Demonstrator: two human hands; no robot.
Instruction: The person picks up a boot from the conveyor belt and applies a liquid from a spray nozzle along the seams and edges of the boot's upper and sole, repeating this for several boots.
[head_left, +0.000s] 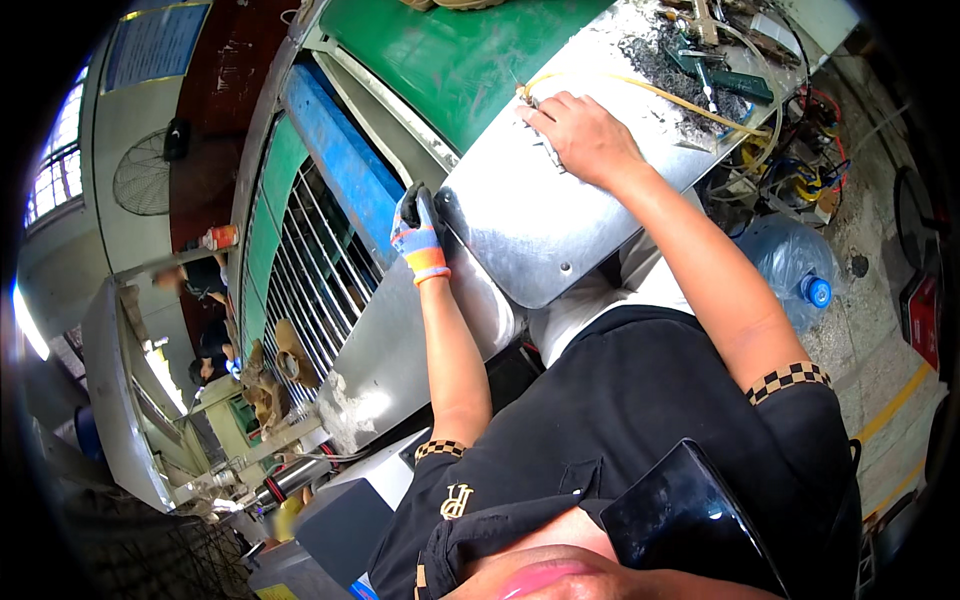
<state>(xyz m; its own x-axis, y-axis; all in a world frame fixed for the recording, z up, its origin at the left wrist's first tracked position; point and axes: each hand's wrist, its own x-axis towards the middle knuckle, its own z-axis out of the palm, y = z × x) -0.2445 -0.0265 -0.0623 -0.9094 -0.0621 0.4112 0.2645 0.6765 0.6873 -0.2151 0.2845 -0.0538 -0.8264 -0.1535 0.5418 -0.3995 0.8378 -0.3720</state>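
My right hand, bare, is closed over a small metal tool above the shiny metal plate. A thin tip sticks out past my fingers, and a yellow hose runs from beside them to the right. Most of the tool is hidden under my palm. My left hand wears a grey, blue and orange glove with dark fingers. Those fingers are curled together by the plate's left corner, next to a blue beam. Whatever they hold, if anything, cannot be made out.
Beyond the plate lies a green surface. Black residue and green-handled tools cover the plate's far right. Tangled cables and a large clear water bottle are on the right. Metal bars and worn brown gloves are on the left.
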